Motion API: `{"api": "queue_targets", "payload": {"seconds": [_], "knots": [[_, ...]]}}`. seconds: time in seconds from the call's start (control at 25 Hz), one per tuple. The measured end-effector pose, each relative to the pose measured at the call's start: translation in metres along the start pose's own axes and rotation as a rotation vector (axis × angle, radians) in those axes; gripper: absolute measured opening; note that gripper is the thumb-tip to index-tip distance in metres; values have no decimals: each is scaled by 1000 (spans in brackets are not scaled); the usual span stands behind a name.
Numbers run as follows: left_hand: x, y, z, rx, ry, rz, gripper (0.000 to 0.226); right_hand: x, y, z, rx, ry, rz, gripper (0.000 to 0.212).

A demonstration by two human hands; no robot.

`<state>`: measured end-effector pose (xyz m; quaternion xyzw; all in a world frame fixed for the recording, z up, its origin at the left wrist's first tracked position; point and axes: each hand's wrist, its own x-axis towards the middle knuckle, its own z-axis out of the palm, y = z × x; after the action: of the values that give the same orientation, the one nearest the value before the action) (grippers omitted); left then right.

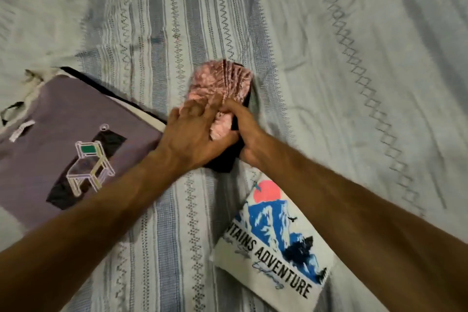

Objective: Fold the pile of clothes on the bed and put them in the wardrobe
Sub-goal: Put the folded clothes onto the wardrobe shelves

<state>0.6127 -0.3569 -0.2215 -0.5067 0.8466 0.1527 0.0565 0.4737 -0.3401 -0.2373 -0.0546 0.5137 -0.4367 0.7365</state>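
At the centre of the bed (329,45), both hands work a small pink-and-black garment (220,83). The left hand (192,137) lies on it with fingers spread and nearly straight, pressing it flat; the right hand (243,134) has its fingers curled round the near edge, pinching the cloth. This looks like the folding step, near its end for this piece. The next move probably calls for one more fold or a smoothing press, then a lift clear. A folded purple shirt (63,139) with a chair print lies at nine o'clock, a folded white shirt (273,243) with a mountain print at five o'clock. The bedcover is pale, striped and creased. No wardrobe shows.
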Motion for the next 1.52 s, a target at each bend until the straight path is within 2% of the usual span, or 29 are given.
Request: {"api": "queue_targets", "payload": {"seconds": [0.08,0.24,0.36,0.48,0.6,0.76,0.88,1.0,1.12,1.28,1.4,1.48,1.52], "knots": [[-16,58,7,-48,-31,65,108,-54,-1,-49,42,45,-1,20],[-70,237,7,-153,-60,340,106,-211,-15,-186,74,268,-158,30],[-115,389,-6,-190,-67,534,102,-353,-15,-275,238,384,-313,27],[-184,546,-12,-160,-92,812,97,-504,2,-360,360,534,-488,21],[-270,672,-2,-139,-66,1034,98,-643,39,-428,425,711,-611,21],[-415,834,33,-140,-149,1333,99,-833,131,-519,524,906,-775,21],[-528,913,75,-110,-237,1500,103,-942,216,-569,636,1017,-824,19],[-629,947,141,-73,-328,1603,97,-1003,325,-611,743,1095,-789,21],[-694,919,215,7,-508,1530,80,-978,438,-630,958,1008,-603,41],[-714,810,291,231,-726,1202,77,-895,531,-591,1028,818,-272,26],[-717,710,307,330,-877,1181,77,-859,580,-536,995,673,-54,27],[-727,666,312,386,-881,1188,73,-854,602,-515,1045,542,29,17],[-732,655,312,435,-888,1128,73,-851,610,-513,1065,497,57,12]]}}
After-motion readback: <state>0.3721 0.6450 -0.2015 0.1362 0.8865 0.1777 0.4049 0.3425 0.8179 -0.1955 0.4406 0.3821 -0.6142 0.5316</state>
